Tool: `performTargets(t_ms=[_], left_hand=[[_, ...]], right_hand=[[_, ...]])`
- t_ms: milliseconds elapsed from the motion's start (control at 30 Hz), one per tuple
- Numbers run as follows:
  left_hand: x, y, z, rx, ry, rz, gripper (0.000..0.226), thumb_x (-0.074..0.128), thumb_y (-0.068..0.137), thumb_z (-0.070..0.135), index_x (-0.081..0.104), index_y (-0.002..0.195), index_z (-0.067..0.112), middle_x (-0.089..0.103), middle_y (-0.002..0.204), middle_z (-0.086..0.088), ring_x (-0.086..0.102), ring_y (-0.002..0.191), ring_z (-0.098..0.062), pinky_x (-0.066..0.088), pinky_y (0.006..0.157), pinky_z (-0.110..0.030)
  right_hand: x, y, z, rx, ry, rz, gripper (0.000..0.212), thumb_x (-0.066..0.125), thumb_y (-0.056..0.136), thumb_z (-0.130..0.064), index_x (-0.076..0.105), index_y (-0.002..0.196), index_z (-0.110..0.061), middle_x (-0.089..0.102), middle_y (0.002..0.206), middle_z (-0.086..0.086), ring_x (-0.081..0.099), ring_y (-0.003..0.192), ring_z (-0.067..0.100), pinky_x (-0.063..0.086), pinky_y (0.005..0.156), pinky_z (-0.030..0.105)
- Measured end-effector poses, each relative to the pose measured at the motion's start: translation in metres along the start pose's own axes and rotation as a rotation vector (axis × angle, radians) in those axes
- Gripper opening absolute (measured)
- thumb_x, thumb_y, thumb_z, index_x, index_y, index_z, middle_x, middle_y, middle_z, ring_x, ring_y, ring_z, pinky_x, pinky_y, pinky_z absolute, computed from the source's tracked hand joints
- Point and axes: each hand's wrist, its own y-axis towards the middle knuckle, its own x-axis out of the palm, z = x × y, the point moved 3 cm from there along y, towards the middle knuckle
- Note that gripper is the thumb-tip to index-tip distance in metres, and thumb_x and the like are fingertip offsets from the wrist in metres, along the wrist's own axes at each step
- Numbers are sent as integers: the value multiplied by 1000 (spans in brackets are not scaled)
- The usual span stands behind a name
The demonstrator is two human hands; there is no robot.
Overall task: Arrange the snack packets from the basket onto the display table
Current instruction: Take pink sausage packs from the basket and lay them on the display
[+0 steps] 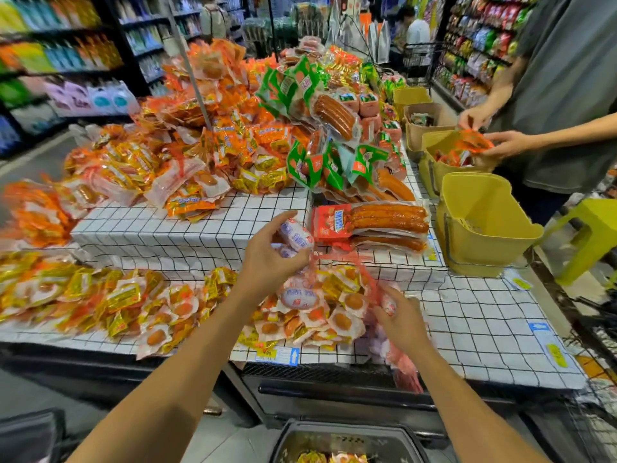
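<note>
Heaps of packets already cover the checked surface [467, 315], yet the basket [384, 442] below holds more to lay out — the left hand [267, 259] grips a white snack packet [296, 233] above the pile, the right hand [400, 317] clutches a red net bag [405, 372].

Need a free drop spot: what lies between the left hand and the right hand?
Head view: a red net stretches between left hand and right hand, above a heap of yellow-orange snack packets with one white sausage pack on top.
</note>
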Motion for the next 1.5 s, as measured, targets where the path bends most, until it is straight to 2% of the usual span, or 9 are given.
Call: performTargets(t_ms=[200,367,467,633,700,933,1167,1400,1500], left_hand=[[-34,-11,-28,-53,91,36,67,79,79,23,49,138,34,63,111,1,65,91,-10,59,79,-31],[-49,-33,-36,-68,163,92,68,78,78,29,48,138,38,62,119,-2,65,99,-11,59,80,-32],[-56,-50,-34,-76,182,139,65,78,79,26,50,137,37,63,103,3,63,89,-11,57,74,-29],[-76,-88,-26,-98,212,242,65,81,76,28,52,133,40,65,105,5,62,90,-3,53,73,-14],[-88,-106,-24,-124,217,295,65,82,76,28,53,132,39,65,104,11,63,89,2,56,74,-18],[-159,-184,-36,-244,220,442,64,81,78,27,48,133,31,61,106,10,59,85,14,44,66,-1],[-271,-288,-64,-362,215,635,58,78,75,21,48,124,32,62,97,13,58,73,9,43,61,-11],[-399,-403,-114,-485,221,807,58,78,63,29,54,116,32,68,102,11,64,88,-2,48,79,-20],[-450,-447,-130,-529,221,897,60,74,58,33,56,115,33,68,103,12,64,91,2,49,82,-17]], right_hand=[[-11,-6,-9,-36,40,115,52,62,84,-41,55,134,-31,61,84,14,48,72,21,37,58,26],[-47,-29,-39,-17,140,273,52,77,82,-25,57,129,-21,60,119,8,61,100,26,50,81,36],[-62,-39,-66,-91,225,277,49,78,82,-27,58,127,-22,63,119,2,61,103,23,49,82,35],[-66,-55,-118,-227,347,187,36,77,84,-24,60,115,-29,60,101,-21,57,86,-12,44,69,10],[-56,-59,-136,-259,372,132,35,78,83,-23,62,114,-30,61,97,-24,59,83,-14,47,68,15],[11,-92,-199,-388,338,-79,32,75,85,-36,62,113,-31,63,103,-15,65,83,6,49,65,24],[124,-144,-286,-448,325,-270,42,80,78,-31,63,116,-29,63,106,-15,64,90,9,56,77,41],[257,-232,-391,-542,335,-424,36,81,78,-20,63,107,-28,56,93,-26,54,81,-10,40,65,10],[314,-270,-430,-567,353,-506,38,82,77,-18,64,109,-24,60,94,-19,57,81,-3,40,65,11]])
